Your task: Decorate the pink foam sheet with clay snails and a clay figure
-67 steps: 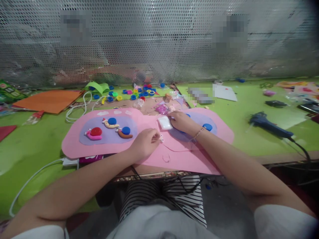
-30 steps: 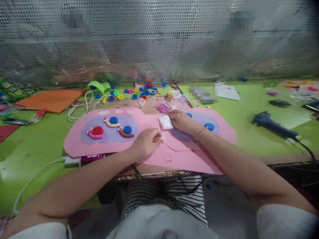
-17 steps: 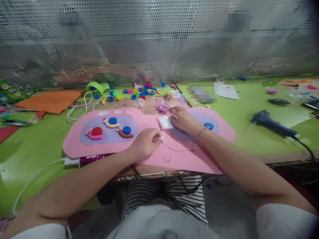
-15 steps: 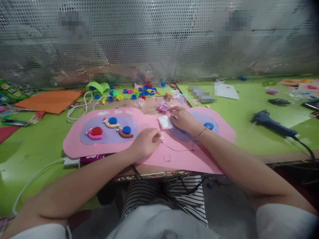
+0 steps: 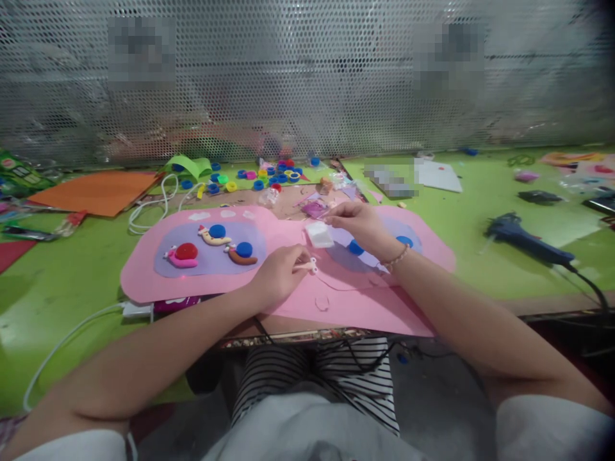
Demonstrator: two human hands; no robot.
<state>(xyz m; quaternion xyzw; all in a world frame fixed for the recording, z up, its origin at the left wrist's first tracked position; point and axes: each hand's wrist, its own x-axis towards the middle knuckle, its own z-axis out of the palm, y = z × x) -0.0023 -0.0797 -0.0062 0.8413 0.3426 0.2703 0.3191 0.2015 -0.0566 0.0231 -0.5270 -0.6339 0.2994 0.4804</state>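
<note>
Starting at the lap, we list one pair of striped trousers (image 5: 269, 378), partly covered by the pale top. Next, pink paper (image 5: 355, 314) overlapping the table edge, with a thin loop (image 5: 321, 303) on it, drawn or loose, we cannot say. One left hand (image 5: 283, 272), thumb and fingers pinching a small cream figure (image 5: 312, 265) with two white eye bulbs, held above the paper's middle. Its far end is hidden in the grip. We judge it soft: a tighter pinch could dent it or shift the eyes.

Three snail figures (image 5: 186, 251), red- and blue-shelled, on the left lilac patch. One white packet (image 5: 319, 235), just beyond the cream figure. One right hand (image 5: 358, 224), fingertips drawn close beside the packet; whether they meet or pinch anything, we cannot tell. A low sweep of that wrist could knock the blue cap (image 5: 356, 247) beneath it, and its forearm conceals part of the paper.

Farther: a purple packet (image 5: 314, 208), contents unclear; scattered bottle caps (image 5: 271, 179); a pixelated grey object (image 5: 389, 182), unidentifiable; perforated screen (image 5: 298, 83), its backdrop blurred.
</note>
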